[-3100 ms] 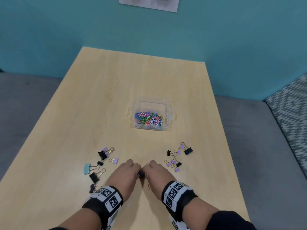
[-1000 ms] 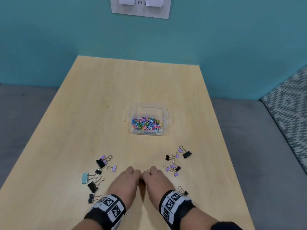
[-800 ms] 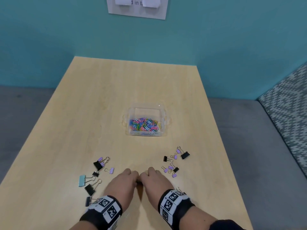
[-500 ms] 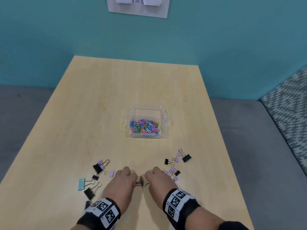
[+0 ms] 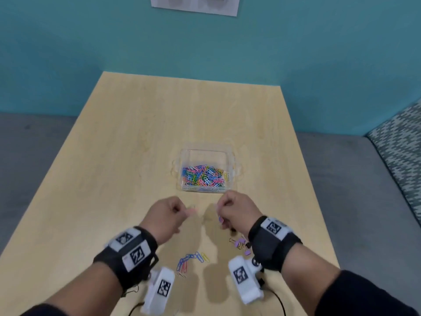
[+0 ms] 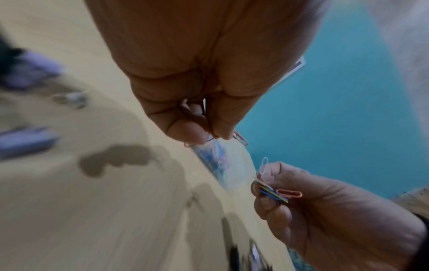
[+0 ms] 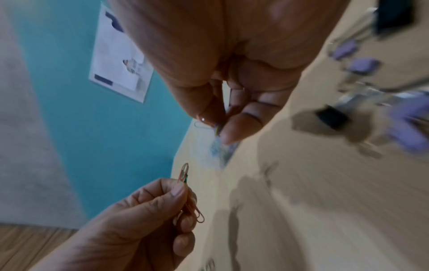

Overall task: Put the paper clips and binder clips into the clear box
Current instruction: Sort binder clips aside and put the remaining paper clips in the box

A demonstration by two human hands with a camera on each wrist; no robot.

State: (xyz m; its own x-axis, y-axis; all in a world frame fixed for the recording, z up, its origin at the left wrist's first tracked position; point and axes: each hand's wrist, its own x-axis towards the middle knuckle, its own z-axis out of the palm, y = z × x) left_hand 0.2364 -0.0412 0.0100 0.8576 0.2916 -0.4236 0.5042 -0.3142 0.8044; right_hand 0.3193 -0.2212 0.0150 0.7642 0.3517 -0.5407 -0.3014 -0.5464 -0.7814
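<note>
The clear box [image 5: 230, 153] sits mid-table with many coloured paper clips inside. Both hands hover just short of its near wall. My left hand [image 5: 167, 216] pinches a few pink and orange paper clips [image 7: 185, 174] between thumb and fingers. My right hand [image 5: 234, 209] pinches a small bunch of white, blue, yellow and orange paper clips [image 6: 276, 192]. Several loose paper clips [image 5: 190, 262] lie on the table between my wrists. Purple binder clips [image 5: 241, 244] lie beside my right wrist.
The wooden table [image 5: 136, 144] stands against a teal wall [image 5: 205, 46] bearing a white paper sign [image 5: 196, 5]. Grey floor flanks the table, with a patterned rug [image 5: 401, 147] at the right. A binder clip's wire handle [image 5: 131, 291] peeks out under my left wrist.
Both hands rose off the table near its front edge and moved forward to the box, each carrying paper clips. Several paper clips stayed behind on the table.
</note>
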